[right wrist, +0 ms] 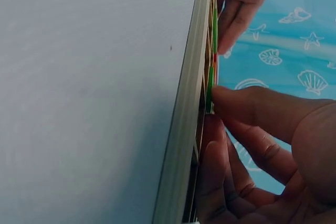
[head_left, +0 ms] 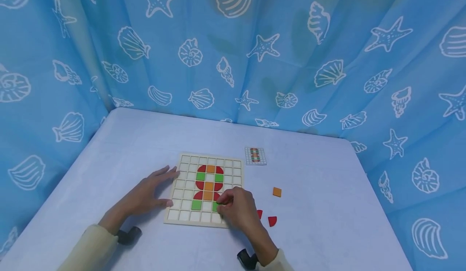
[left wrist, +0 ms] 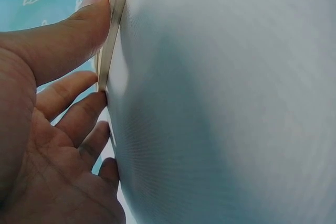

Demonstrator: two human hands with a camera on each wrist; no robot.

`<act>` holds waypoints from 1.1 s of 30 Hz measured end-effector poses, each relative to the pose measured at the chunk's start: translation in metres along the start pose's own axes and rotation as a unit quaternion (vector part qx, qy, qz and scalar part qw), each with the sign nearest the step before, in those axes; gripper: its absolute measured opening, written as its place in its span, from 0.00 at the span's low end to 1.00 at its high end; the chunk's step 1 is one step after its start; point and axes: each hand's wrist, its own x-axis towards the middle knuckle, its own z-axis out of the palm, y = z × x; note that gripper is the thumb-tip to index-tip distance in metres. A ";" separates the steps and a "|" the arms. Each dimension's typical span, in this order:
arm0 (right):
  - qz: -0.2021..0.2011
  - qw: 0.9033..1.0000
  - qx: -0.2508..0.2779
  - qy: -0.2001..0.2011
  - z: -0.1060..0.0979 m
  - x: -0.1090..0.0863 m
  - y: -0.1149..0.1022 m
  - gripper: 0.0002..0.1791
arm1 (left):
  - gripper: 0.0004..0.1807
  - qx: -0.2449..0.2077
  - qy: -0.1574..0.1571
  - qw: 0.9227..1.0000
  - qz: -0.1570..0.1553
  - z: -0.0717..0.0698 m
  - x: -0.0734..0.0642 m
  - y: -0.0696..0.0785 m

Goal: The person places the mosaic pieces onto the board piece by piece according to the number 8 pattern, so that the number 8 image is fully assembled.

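A pale wooden grid board point(head_left: 183, 217) lies on the table with red, orange and green pieces set in its cells. My left hand point(head_left: 147, 194) spreads along the board's left side, thumb and fingertips touching the rim. In the left wrist view the left thumb point(left wrist: 79, 38) rests against the board's edge point(left wrist: 116, 19). At the lower right of the pattern, my right hand point(head_left: 238, 208) pinches a green square tile point(head_left: 214, 206) between thumb and fingers. The right wrist view shows this green tile point(right wrist: 209, 90) at the thumb tip, low over the cells; the hand partly hides it.
Beyond the board's top right corner lies a small pattern card point(head_left: 255, 156). An orange square tile point(head_left: 277, 192) and a red quarter-round piece point(head_left: 272, 221) lie right of the board; another red piece point(head_left: 259, 214) is partly behind the right hand. A blue curtain point(head_left: 218, 60) borders the white table point(head_left: 313, 230).
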 end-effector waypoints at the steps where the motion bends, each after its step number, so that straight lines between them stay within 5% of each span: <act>1: 0.002 1.000 0.005 -0.005 0.000 0.000 0.001 0.10 | 0.51 -0.001 0.000 1.000 -0.001 0.000 0.000 0.000; 14: 0.007 0.998 0.062 0.011 -0.034 -0.008 0.029 0.13 | 0.51 0.001 0.001 1.000 -0.001 -0.001 -0.001 0.003; 24: 0.043 0.998 0.032 0.044 -0.067 -0.019 0.056 0.15 | 0.51 -0.002 -0.001 1.000 0.001 -0.001 -0.001 0.002; 33: 0.071 0.997 -0.001 0.007 -0.077 -0.024 0.070 0.19 | 0.51 -0.001 -0.001 1.000 -0.006 -0.001 -0.001 0.002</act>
